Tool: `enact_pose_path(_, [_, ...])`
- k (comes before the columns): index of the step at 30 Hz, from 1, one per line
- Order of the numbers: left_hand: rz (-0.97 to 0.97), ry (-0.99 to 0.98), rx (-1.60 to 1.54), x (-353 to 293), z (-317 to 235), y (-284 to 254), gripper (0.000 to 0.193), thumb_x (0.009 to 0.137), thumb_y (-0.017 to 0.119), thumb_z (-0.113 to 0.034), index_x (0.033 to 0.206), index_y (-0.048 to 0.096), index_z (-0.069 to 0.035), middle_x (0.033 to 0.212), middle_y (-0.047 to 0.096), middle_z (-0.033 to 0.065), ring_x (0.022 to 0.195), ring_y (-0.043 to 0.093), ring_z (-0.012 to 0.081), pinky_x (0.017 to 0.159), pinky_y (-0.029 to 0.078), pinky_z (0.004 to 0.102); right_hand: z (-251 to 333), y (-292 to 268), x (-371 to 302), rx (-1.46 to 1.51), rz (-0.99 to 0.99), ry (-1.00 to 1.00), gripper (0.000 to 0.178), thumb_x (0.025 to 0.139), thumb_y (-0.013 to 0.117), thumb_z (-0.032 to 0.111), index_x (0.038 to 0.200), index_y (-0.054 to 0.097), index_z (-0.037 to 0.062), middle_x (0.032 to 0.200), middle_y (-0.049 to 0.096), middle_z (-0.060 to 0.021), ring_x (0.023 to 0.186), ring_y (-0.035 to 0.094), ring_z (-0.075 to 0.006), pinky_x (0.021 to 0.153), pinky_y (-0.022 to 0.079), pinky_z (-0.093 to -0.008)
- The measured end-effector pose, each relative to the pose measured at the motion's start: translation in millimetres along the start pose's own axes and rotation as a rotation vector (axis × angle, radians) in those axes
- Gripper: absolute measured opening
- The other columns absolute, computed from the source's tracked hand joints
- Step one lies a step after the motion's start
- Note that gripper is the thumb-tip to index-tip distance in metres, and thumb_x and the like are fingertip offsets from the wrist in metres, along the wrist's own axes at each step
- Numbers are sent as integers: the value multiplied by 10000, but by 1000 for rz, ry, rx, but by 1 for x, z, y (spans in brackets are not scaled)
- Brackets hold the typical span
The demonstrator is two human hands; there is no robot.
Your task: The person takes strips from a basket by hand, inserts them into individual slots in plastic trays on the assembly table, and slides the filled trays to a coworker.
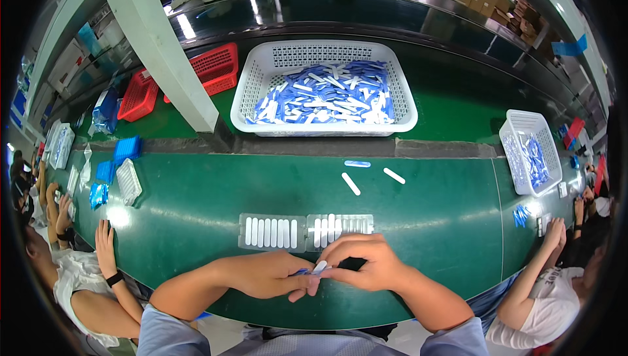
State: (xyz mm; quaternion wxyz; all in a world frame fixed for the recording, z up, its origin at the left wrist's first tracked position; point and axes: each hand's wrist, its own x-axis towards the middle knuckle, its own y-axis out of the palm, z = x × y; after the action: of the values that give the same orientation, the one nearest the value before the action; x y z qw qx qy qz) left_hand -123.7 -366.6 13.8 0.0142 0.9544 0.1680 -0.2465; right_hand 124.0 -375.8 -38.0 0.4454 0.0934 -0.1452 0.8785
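Observation:
Just in front of my body, my left hand [278, 276] is closed around small flat blue-and-white strips; how many is hidden by the fingers. My right hand [369, 264] meets it, thumb and fingers pinched at a rounded white strip [320, 266] tilted upward between the hands. Right beyond them lies a clear plastic tray [243, 233] lined with several white strips side by side. A second clear tray [358, 225] adjoins it, strips filling its left part, its right slots bare. Farther off, two loose white strips [351, 184] and a blue strip [357, 163] rest on the green table.
A large white basket [242, 101] heaped with blue and white strips stands beyond a dark ledge [314, 147]. Left are a post [157, 48], red baskets [137, 97] and blue trays [126, 150]. A smaller white basket [517, 166] stands right. Co-workers sit both sides.

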Motion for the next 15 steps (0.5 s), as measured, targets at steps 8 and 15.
enact_pose_path(8, [-185, 47, 0, -1, 0, 5, 355, 1079, 497, -350, 987, 684, -63, 655, 606, 2, 614, 551, 132, 595, 446, 315, -1, 3, -4, -51, -27, 50, 167, 851, 793, 73, 1017, 777, 81, 827, 714, -62, 677, 654, -183, 631, 526, -312])
enact_pose_path(15, [-426, 72, 330, 2, 4, 13, 336, 1068, 528, -333, 1040, 700, -45, 665, 650, 45, 605, 618, 200, 581, 468, 365, -2, 11, -1, -265, -124, -200, 159, 806, 811, 47, 956, 759, 33, 787, 690, -69, 663, 640, -225, 624, 527, -329])
